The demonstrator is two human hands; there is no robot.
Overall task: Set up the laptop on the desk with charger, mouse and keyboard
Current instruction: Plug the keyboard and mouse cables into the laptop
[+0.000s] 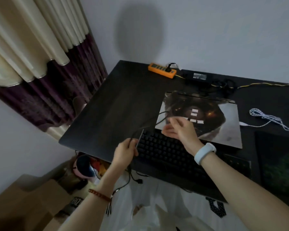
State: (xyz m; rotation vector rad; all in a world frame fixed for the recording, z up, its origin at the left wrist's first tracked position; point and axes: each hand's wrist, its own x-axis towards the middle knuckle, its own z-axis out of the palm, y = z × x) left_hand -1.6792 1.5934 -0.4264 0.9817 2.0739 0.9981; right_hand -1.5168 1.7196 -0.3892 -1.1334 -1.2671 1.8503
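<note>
A closed laptop (223,124) with a picture skin on its lid lies on the dark desk (117,97). In front of it sits a black keyboard (170,154). My left hand (125,152) grips the black keyboard cable (145,125) at the keyboard's left end; the cable's plug end dangles below the desk edge. My right hand (178,129) is above the keyboard's back edge with its fingers pinching the same cable higher up. The black charger brick (197,77) lies at the back, plugged into an orange power strip (162,70).
A coiled white cable (267,119) lies right of the laptop. A dark mouse pad (280,164) covers the desk's right front. Curtains hang at the left. Cardboard boxes (33,200) and clutter sit on the floor to the left of my lap.
</note>
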